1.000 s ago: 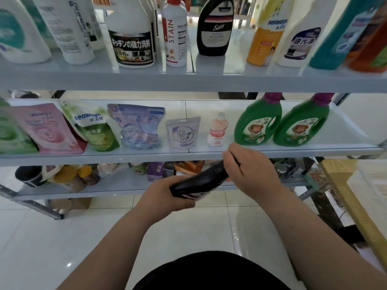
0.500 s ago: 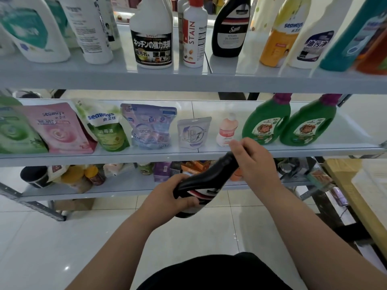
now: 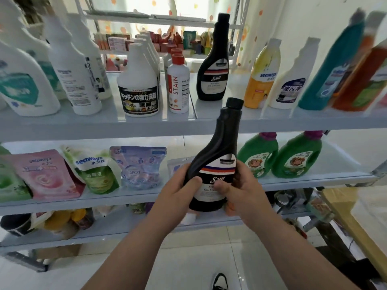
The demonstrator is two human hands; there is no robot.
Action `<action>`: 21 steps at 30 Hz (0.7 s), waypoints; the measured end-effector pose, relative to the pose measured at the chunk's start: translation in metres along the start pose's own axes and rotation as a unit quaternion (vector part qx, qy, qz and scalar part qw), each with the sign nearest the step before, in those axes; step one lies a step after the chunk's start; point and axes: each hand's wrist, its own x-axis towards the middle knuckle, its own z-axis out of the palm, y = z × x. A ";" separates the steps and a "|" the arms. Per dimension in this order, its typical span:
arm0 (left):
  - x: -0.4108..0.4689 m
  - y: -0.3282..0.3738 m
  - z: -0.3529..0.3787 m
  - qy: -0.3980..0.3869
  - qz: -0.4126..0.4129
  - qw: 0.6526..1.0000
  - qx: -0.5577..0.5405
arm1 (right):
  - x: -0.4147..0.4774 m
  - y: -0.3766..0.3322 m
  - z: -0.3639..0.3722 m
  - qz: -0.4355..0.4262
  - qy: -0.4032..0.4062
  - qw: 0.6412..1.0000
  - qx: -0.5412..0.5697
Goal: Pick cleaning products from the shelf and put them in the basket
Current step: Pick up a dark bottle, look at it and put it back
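The left hand [image 3: 178, 191] grips the lower left side of a black bottle [image 3: 217, 160], thumb pressed on the front label and fingers curled behind. The right hand [image 3: 245, 191] holds the lower right side, thumb on the label and fingers wrapped round toward the base. Between them the bottle stands nearly upright in the air, its neck leaning slightly right. Its black cap [image 3: 235, 103] shows in front of the edge of the upper shelf [image 3: 83, 124].

Just behind the bottle, on the middle shelf [image 3: 314, 174], two green jugs [image 3: 258, 155] stand to the right. To the left lie a bluish pouch [image 3: 140, 166], a green pouch [image 3: 96, 170] and a pink pouch [image 3: 44, 174].

On the upper shelf a second black bottle [image 3: 213, 80] of the same kind stands upright. Beside it on the left are a white bottle with a red cap [image 3: 178, 88] and a white bottle with a black label [image 3: 138, 88]. On its right stands a yellow bottle [image 3: 261, 80].

Below is pale tiled floor [image 3: 188, 258]. A wooden counter [image 3: 343, 206] edges in at the right.
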 end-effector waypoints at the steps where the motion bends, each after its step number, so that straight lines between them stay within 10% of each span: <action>1: 0.010 0.011 0.001 0.005 0.017 1.000 0.019 | 0.011 -0.007 -0.004 -0.015 0.005 1.000 0.005; 7: 0.075 0.043 -0.014 0.104 0.107 0.972 0.182 | 0.092 -0.059 -0.033 -0.107 0.039 0.993 -0.034; 13: 0.125 0.025 -0.024 0.122 0.169 0.784 0.584 | 0.177 -0.076 -0.059 -0.139 0.052 0.987 -0.061; 21: 0.139 -0.011 -0.024 0.168 0.202 0.714 0.649 | 0.230 -0.062 -0.065 -0.122 0.057 0.987 -0.092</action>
